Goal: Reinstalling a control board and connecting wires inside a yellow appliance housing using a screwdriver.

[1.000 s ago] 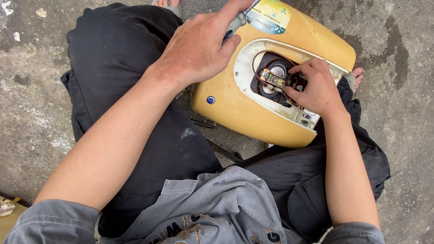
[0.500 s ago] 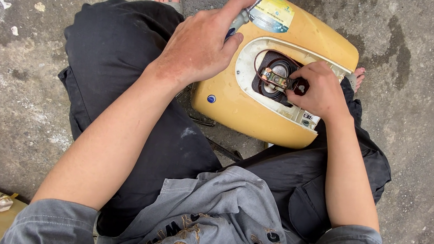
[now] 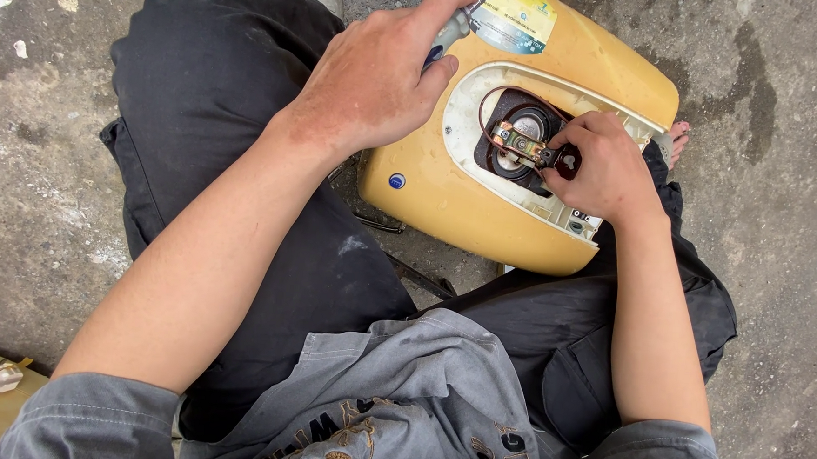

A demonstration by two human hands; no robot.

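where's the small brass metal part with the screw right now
In the head view it sits right of centre, in the dark round opening of the yellow casing, the brass part just left of the right hand.

The appliance shell (image 3: pixel 457 199) is mustard yellow with a white-rimmed opening and a small blue dot; trousers (image 3: pixel 210 107) black, shirt (image 3: pixel 409 397) grey, concrete floor (image 3: pixel 31 145) mottled grey.

The appliance shell (image 3: pixel 484 206) rests between the knees on the concrete floor (image 3: pixel 40 145). At its ten o'clock lies the left hand (image 3: pixel 374 83); the right hand (image 3: pixel 603 170) sits in the opening (image 3: pixel 516 142), apparently touching the small fitting (image 3: pixel 520 144).
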